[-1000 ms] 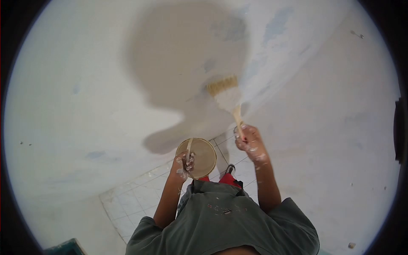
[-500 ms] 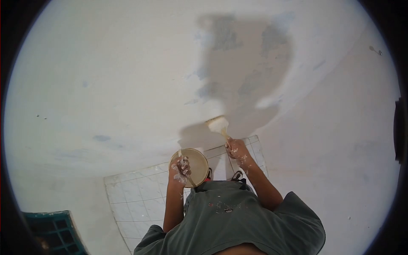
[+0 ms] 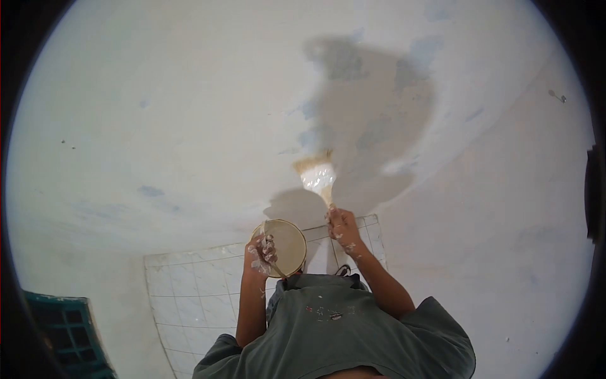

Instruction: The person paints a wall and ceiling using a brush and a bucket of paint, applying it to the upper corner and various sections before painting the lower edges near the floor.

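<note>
My right hand [image 3: 343, 224] is closed round the handle of a wide paintbrush [image 3: 317, 180]. White wet paint coats the brush's body, and its tan bristles are spread against the white wall [image 3: 208, 126]. My left hand [image 3: 263, 252], smeared with white, grips the flat handle that crosses a round bucket [image 3: 305, 243]. Pale liquid shows inside the bucket, which hangs in front of my body. Both hands and forearms carry white splashes.
Pale tiles [image 3: 196, 278] cover the floor below. A teal window grille [image 3: 69, 331] is at lower left, and a small metal hook [image 3: 562, 98] sticks out of the wall at upper right. Grey-blue patches mark the wall, with my shadow over it.
The paintbrush has moved up the wall and a little left, its bristles now fanned out. My left hand and the bucket stay almost in place; the view has shifted slightly.
</note>
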{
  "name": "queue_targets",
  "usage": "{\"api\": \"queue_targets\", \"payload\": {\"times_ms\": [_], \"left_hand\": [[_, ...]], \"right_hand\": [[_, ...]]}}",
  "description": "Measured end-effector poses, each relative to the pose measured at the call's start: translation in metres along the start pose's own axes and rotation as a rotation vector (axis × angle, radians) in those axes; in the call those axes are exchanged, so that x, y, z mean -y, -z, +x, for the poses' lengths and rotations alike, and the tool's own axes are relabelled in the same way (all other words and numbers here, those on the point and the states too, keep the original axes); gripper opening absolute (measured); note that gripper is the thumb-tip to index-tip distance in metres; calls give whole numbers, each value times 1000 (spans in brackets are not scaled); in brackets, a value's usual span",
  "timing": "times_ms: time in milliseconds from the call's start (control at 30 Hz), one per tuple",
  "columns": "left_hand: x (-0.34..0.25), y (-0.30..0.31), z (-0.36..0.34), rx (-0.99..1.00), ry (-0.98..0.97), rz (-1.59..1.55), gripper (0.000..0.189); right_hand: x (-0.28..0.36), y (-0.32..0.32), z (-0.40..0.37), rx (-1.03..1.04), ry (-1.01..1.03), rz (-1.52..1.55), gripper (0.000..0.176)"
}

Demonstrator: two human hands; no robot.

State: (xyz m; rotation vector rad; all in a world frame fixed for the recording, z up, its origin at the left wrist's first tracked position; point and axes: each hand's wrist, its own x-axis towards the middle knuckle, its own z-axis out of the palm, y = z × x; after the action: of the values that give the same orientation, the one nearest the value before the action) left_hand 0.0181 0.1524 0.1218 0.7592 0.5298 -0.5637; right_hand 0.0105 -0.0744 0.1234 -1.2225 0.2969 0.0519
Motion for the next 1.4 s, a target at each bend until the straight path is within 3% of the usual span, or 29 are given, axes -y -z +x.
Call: {"api": "queue_targets", "payload": {"times_ms": [133,200,233,300,333,400,500,633,733,800,833,900,1033,1100,1233,1267,1333,1400], "left_hand": [[-1,0,-2,68,-6,3,21],[-2,3,1,99,49,-3,23],[-3,2,0,102,50,-7,23],[-2,0,-1,55,38,24,24],[-1,2,1,63,46,14,24],[-1,7,2,103,57,22,24],[-2,10,8,93,105,4,22],[-4,12,11,61,133,10,22],[-5,20,12,196,103,17,22],[-6,16,11,176,119,18,22],[-9,14,10,164,154,43,22],[-12,15,12,173,164,83,23],[-13,25,22,286,240,127,23],[-14,23,21,285,256,140,23],[-17,23,24,294,329,173,24],[-17,22,24,286,326,167,25],[-14,27,27,308,318,144,25],[-13,26,29,331,323,129,25]], "right_hand": [[-79,15,15,-25,-33,-168,38],[-95,20,17,-68,18,-481,39],[-81,15,13,-69,19,-486,39],[-42,6,-2,-110,288,-658,38],[-15,0,-9,-115,286,-671,38],[47,-17,-24,-101,108,-361,36],[126,-50,-57,-69,32,-187,35],[143,-57,-62,-15,18,-239,31],[108,-44,-50,-4,-22,-362,29],[66,-29,-33,-2,213,-641,25],[60,-31,-34,-35,213,-643,25],[54,-36,-31,-130,450,-1283,22],[121,-49,-47,-146,282,-1790,13],[186,-46,-55,-328,515,-1918,6],[296,-69,-93,-689,617,-2229,7],[306,-76,-100,-699,617,-2242,7],[320,-85,-105,-938,701,-2217,13],[294,-75,-95,-1046,651,-2231,15]]}}
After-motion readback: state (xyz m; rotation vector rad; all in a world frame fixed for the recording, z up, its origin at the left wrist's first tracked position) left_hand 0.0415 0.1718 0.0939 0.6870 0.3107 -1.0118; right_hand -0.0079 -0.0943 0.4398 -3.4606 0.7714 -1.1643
